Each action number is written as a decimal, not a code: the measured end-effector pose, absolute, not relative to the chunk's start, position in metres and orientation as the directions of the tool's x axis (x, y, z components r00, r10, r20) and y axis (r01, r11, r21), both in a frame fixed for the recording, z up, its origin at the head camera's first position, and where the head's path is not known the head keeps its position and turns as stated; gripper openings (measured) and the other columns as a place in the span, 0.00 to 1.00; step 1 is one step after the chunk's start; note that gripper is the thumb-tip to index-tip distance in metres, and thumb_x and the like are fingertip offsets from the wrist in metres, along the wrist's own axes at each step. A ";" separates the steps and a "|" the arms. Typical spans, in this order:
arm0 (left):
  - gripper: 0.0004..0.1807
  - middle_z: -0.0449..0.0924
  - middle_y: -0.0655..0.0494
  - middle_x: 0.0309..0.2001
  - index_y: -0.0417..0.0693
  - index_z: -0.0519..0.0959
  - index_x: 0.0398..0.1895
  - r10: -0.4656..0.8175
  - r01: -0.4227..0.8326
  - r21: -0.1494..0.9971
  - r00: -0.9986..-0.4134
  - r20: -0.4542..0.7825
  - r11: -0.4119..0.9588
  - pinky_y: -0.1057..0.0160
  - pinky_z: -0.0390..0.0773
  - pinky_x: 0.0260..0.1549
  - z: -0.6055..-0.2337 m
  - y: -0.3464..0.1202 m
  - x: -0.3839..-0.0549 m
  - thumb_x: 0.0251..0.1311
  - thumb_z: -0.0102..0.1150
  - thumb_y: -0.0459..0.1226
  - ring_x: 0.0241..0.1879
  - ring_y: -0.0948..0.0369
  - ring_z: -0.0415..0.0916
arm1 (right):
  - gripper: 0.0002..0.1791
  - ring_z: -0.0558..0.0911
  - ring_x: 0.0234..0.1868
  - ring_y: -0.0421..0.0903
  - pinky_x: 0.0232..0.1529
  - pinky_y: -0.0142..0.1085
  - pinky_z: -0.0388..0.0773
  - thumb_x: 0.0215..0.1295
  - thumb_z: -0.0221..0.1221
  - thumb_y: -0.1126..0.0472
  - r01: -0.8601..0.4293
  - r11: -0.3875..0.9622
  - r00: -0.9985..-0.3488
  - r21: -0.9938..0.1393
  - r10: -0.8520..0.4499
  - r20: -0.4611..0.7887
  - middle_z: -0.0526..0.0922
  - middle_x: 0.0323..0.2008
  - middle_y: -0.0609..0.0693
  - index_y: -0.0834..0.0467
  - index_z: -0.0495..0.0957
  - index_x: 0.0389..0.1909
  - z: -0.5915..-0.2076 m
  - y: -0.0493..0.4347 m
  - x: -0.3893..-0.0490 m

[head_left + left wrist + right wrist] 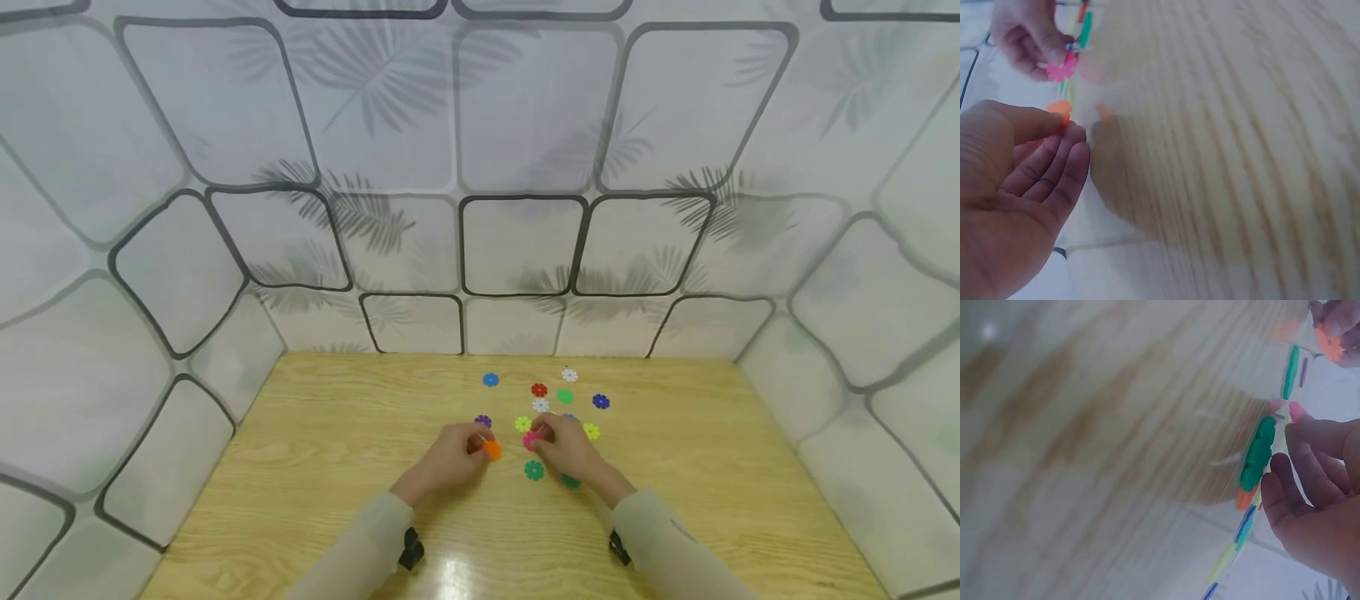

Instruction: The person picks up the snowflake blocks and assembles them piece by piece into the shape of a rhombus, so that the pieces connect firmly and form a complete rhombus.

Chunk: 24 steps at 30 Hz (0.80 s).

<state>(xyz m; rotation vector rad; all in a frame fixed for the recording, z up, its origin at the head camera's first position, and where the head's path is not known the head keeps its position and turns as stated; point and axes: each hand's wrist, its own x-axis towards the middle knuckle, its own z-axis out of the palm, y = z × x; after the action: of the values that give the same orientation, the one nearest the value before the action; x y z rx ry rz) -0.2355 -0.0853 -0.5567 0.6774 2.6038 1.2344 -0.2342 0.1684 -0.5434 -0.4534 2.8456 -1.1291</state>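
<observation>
In the head view my left hand (452,456) pinches an orange flower-shaped plastic disc (492,450) between thumb and fingers. My right hand (567,447) pinches a pink disc (531,440) of the same kind, a short way to the right. The left wrist view shows the orange disc (1060,110) at the thumb tip, the pink one (1062,67) beyond it and apart. Near my right fingers lie a green disc (534,470) and a darker green disc (571,481), partly covered by the hand. A purple disc (483,421) lies just beyond my left fingers.
Farther back on the wooden table (322,467) lie more discs: blue (491,380), red (539,389), white (570,375), light green (565,396), dark blue (601,402) and yellow (592,432). Patterned cloth walls (517,250) enclose the table at the back and sides.
</observation>
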 end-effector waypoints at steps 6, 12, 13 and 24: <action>0.10 0.88 0.48 0.34 0.36 0.85 0.49 0.402 0.289 0.852 -0.910 0.103 0.436 0.67 0.84 0.30 -0.542 -0.091 -0.235 0.67 0.62 0.29 0.29 0.63 0.82 | 0.05 0.85 0.39 0.42 0.42 0.37 0.87 0.69 0.68 0.66 -0.236 0.655 -0.963 -0.718 -0.254 0.085 0.89 0.38 0.49 0.59 0.86 0.44 -0.541 0.167 -0.231; 0.12 0.89 0.37 0.34 0.30 0.83 0.52 0.313 0.175 0.934 -0.947 0.073 0.311 0.57 0.91 0.33 -0.518 -0.090 -0.235 0.70 0.60 0.28 0.31 0.48 0.88 | 0.03 0.81 0.35 0.39 0.34 0.29 0.80 0.69 0.68 0.66 -0.311 0.618 -0.948 -0.722 -0.258 0.188 0.88 0.35 0.48 0.60 0.86 0.41 -0.536 0.165 -0.233; 0.12 0.89 0.35 0.34 0.30 0.83 0.53 0.298 0.154 0.944 -0.952 0.063 0.292 0.53 0.91 0.35 -0.516 -0.090 -0.235 0.70 0.60 0.28 0.33 0.44 0.88 | 0.03 0.81 0.35 0.40 0.34 0.29 0.80 0.69 0.68 0.66 -0.315 0.613 -0.947 -0.724 -0.253 0.197 0.88 0.35 0.48 0.60 0.86 0.40 -0.533 0.164 -0.232; 0.15 0.89 0.38 0.35 0.31 0.83 0.57 0.210 0.052 0.973 -0.978 0.003 0.226 0.43 0.91 0.43 -0.499 -0.089 -0.238 0.71 0.62 0.30 0.38 0.39 0.89 | 0.06 0.85 0.41 0.45 0.45 0.40 0.85 0.71 0.68 0.61 -0.364 0.613 -0.932 -0.701 -0.239 0.274 0.89 0.37 0.47 0.60 0.86 0.41 -0.505 0.158 -0.233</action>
<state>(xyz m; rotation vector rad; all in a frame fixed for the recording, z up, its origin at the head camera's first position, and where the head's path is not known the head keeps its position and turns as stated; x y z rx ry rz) -0.2381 -0.0886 -0.4991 0.2533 2.3563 1.8609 -0.2326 0.1579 -0.5048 -0.5563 2.9574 -1.3430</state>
